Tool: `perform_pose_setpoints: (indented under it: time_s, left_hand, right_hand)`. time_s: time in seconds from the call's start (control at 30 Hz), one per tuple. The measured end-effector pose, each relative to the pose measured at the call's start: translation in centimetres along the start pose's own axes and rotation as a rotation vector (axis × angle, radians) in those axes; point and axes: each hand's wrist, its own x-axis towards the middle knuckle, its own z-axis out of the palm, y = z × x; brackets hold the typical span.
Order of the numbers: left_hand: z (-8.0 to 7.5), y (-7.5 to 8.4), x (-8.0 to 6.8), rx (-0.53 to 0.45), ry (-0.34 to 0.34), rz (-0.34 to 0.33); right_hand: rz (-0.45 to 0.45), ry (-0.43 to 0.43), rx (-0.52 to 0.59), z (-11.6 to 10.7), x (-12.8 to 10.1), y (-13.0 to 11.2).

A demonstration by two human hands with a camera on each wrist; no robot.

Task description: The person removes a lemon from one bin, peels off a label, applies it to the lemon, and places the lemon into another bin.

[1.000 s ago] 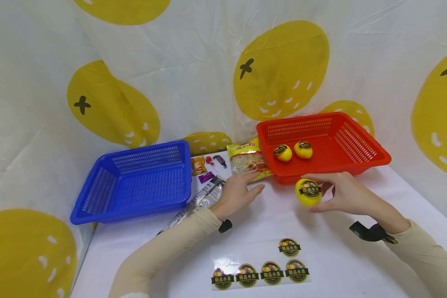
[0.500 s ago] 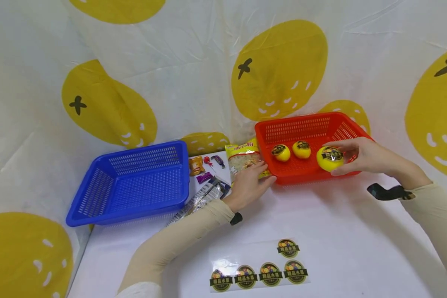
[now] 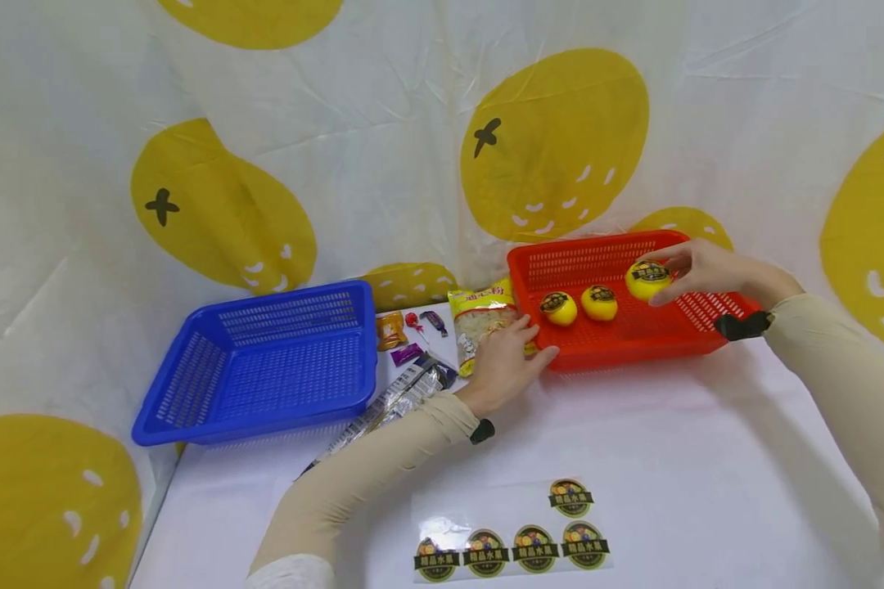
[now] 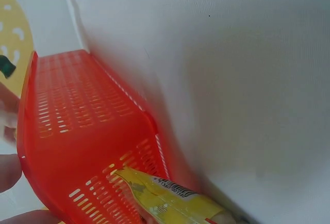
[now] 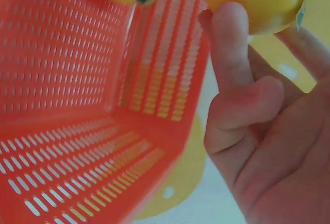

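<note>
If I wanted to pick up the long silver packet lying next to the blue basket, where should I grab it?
Probably pinch the silver packet around its middle, coming down from above with fingers across its narrow width. It lies flat and slanted on the white table, its far end near the small candies, and the blue basket crowds its left side, so come from the open right side.

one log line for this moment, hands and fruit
right hand: holds yellow fruit over red basket | left hand: rests on basket's front-left corner | two fruits in basket
</note>
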Motion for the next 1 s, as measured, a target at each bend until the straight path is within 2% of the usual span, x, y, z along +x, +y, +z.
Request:
perform_pose_setpoints:
  time_s: [0.17,0.4,0.57,0.77,1.0]
  left_hand:
    - [0.0,0.2,0.1,-0.014,-0.008,-0.007]
    - [0.2,0.2,0.3,-0.023,0.008,0.025]
    - [0.4,0.6,0.3,-0.022,0.005,0.035]
    - [0.4,1.1,0.2,-0.023,0.006,0.036]
    - [0.4,1.2,0.0,-0.022,0.012,0.043]
  right_hand:
    - [0.027,-0.009,-0.012,-0.4,2.3,1.4]
    - [0.072,0.003,-0.022,0.1,4.9,3.4]
    - [0.105,-0.006,-0.053,0.6,5.3,5.1]
    - [0.096,-0.016,-0.05,1.4,5.2,7.1]
    - [0.115,-0.055,-0.025,2.4,4.7,8.0]
